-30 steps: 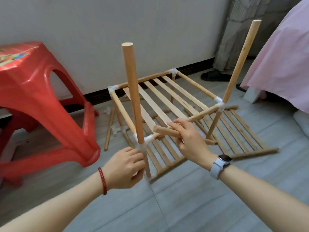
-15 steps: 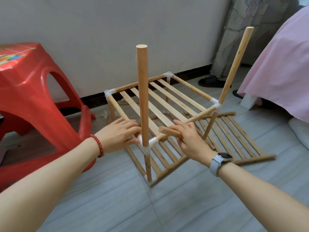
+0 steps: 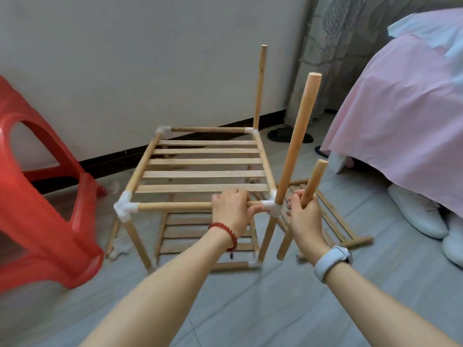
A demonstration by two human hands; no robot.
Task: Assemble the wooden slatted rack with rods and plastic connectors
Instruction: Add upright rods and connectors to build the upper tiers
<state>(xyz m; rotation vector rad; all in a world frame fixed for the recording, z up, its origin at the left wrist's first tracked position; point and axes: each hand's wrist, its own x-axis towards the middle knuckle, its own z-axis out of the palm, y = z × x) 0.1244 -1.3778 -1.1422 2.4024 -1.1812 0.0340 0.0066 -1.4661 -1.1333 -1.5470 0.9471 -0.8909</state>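
two hands work at the near edge of a half-built rack [image 3: 205,169] standing on the grey tiled floor [image 3: 250,309]. at far left a red plastic stool [image 3: 37,196] sits just beside the rack. the rack's top shelf of flat wooden slats is framed by round rods joined at the corners with white plastic connectors; the near-left connector [image 3: 124,209] has no upright above it. the left hand [image 3: 231,209], a red bead bracelet [image 3: 225,231] at its wrist, curls its fingers over the near front rod [image 3: 175,206], gripping it just left of the near-right connector [image 3: 271,206]. from that connector a tall rod [image 3: 298,136] rises, leaning slightly right; another upright [image 3: 259,86] stands at the far-right corner. the right hand [image 3: 303,216], with a pale watch [image 3: 332,262] on the wrist, is clenched round a loose shorter rod [image 3: 313,181], held tilted just right of the rack. behind it a second slatted panel [image 3: 333,221] lies on the floor. at far right hangs a pink bedcover [image 3: 400,121], white slippers [image 3: 418,211] below it.
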